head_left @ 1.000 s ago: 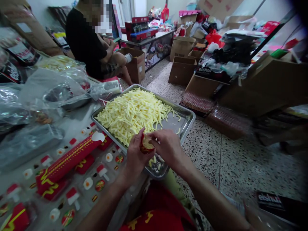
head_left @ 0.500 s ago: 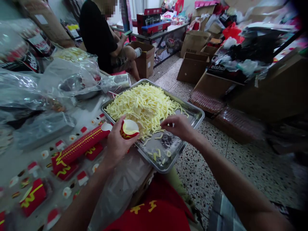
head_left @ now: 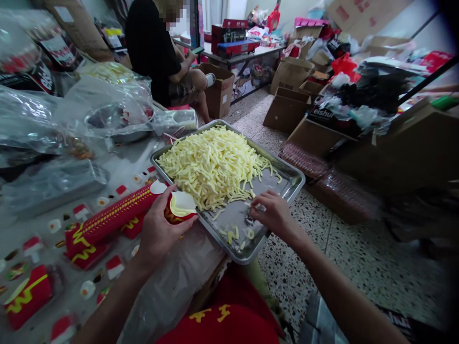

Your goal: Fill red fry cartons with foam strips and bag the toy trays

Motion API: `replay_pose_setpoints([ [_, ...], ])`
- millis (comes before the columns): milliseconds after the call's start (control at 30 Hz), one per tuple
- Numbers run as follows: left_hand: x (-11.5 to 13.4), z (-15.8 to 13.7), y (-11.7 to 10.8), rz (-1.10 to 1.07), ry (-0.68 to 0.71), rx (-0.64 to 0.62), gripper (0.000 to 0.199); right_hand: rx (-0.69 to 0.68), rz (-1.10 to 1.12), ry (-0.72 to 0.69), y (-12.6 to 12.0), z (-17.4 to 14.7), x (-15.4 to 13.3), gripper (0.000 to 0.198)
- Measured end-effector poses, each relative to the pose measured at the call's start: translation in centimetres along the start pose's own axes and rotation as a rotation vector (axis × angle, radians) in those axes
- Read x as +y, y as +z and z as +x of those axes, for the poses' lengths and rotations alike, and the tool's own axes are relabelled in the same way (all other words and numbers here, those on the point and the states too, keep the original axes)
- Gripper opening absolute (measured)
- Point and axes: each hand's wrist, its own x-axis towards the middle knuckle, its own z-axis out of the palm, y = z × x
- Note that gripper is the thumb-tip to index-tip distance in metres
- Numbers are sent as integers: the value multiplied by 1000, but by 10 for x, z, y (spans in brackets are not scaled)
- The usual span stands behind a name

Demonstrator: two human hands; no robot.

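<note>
My left hand (head_left: 159,231) is wrapped round a red and yellow fries box (head_left: 175,217), its white inside facing up with a few pale yellow sticks in it. Over the bare part of a metal tray (head_left: 299,179), my right hand (head_left: 270,212) has its fingers pinched together. A small pale bit shows by its fingertips, too small to name. Beside both hands, a large heap of pale yellow, fry-like sticks (head_left: 211,165) fills the tray's far side. Several loose pieces (head_left: 231,234) lie near its front corner.
A long nested stack of red boxes (head_left: 114,212) lies left of my left hand, among small packed toy-like pieces (head_left: 114,265) on the table. Plastic bags (head_left: 107,105) crowd behind. Cardboard boxes (head_left: 287,107) stand on the floor at right. A person in black (head_left: 147,48) sits beyond.
My left hand and the box have shifted slightly left, away from the heap. My right hand has drawn back from the heap's edge towards the tray's near right side. The view has turned slightly.
</note>
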Motion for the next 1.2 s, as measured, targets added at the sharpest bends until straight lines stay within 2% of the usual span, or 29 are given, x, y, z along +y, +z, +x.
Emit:
replay_pose_setpoints([
  [67,3,2,3,8,33,-1,84,7,21,-102,0,11,2,10],
  [167,9,4,7,48,126,-6,81,-125,-58,-275,6,32,-1,13],
  [267,11,2,8,67,182,-11,82,-220,-183,-320,11,41,-4,14],
  [400,11,-6,14,73,177,-55,84,-262,-239,-331,9,31,-4,18],
  [567,25,-11,32,65,149,-183,85,-305,-257,-265,15,26,-8,16],
  [633,31,-12,38,74,126,-240,84,-298,-214,-193,22,28,-10,11],
  [733,35,-16,40,105,72,-269,83,-278,-30,-7,28,27,-13,8],
  [833,36,-23,37,130,13,-271,85,-246,348,184,23,19,-21,8],
  [900,37,-28,35,116,-6,-269,84,-174,684,260,17,15,-34,9],
  [967,39,-33,36,89,-1,-237,83,-72,866,270,13,14,-55,10],
  [1033,40,-40,38,87,2,-168,83,-14,820,237,13,15,-82,9],
  [1100,38,-52,37,107,-14,-73,80,-12,700,160,15,12,-112,11],
  [1200,28,-80,27,117,-32,75,72,-112,671,-85,18,1,-147,20],
])
